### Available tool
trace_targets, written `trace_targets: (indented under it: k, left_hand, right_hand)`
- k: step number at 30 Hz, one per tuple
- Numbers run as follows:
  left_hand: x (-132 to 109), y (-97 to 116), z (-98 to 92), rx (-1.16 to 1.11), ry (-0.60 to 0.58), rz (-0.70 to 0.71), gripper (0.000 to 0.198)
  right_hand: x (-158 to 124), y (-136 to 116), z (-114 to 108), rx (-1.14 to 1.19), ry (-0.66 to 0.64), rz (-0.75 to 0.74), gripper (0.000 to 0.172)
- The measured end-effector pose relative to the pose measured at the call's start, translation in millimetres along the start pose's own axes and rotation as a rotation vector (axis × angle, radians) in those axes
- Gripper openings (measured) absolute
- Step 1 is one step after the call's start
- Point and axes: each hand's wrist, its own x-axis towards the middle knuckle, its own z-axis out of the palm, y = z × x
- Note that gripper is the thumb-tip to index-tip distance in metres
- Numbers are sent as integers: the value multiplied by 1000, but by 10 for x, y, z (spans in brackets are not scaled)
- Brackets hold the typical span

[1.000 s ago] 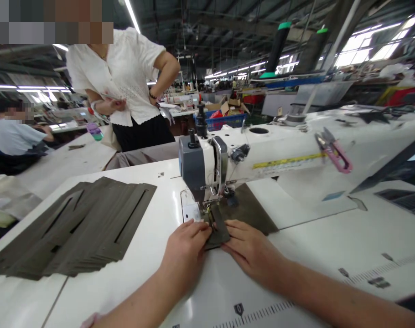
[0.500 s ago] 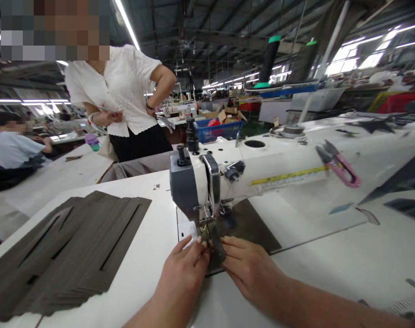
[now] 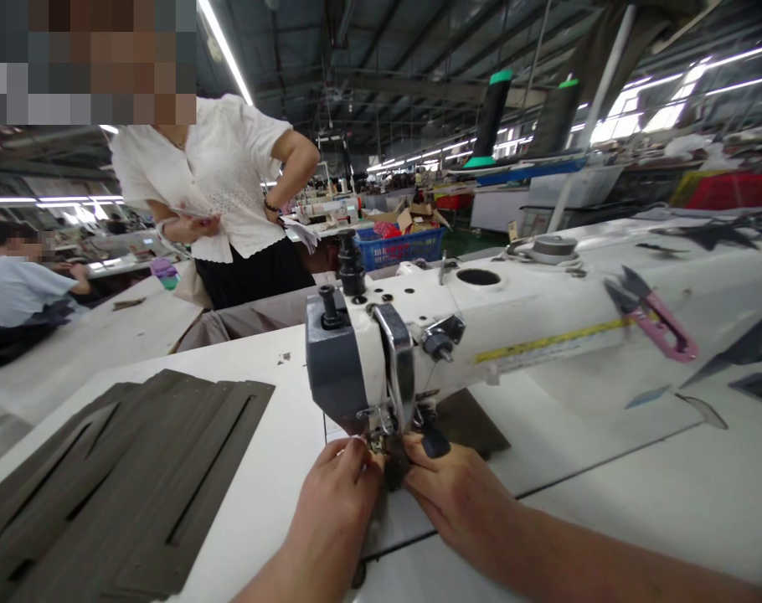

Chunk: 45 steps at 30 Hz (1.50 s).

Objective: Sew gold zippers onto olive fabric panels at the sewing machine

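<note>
- Strip lights (image 3: 225,50) shine under the dark roof of this wide sewing hall, and before me is a white table (image 3: 638,481) with a white sewing machine (image 3: 538,289) on it.
- Behind the machine stands a person in a white blouse (image 3: 221,180), one arm bent at the hip; near this person is a blue plastic basket (image 3: 399,249).
- Under the machine head and beside it lies a dark olive fabric panel (image 3: 472,421), and a narrow fabric strip (image 3: 395,462) is just in front of the needle area, between the two hands.
- Left hand (image 3: 337,498) has its fingers bent and close together at the strip's left side; I cannot tell whether they pinch it.
- Right hand (image 3: 460,486) touches the strip from the right, fingers together; their tips are partly hidden, so I cannot tell their grip.
- On the table's left side, a stack of slotted fabric panels (image 3: 148,477) is spread in overlapping layers.
- Pink-handled thread snips (image 3: 668,328) rest against the machine's arm, at the end of a yellow tape strip (image 3: 553,342).
</note>
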Motion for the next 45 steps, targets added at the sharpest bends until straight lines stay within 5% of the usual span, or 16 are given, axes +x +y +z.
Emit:
trace_targets:
  k: [10, 20, 45]
  left_hand:
    - [-91, -13, -142, -23, -36, 114, 23]
    - [19, -18, -112, -36, -21, 57, 24]
    - [66, -45, -141, -72, 12, 71, 23]
  right_hand:
    - [-65, 2, -18, -49, -17, 15, 28]
    - [3, 47, -24, -20, -95, 71, 28]
    - [-5, 132, 65, -68, -55, 103, 27]
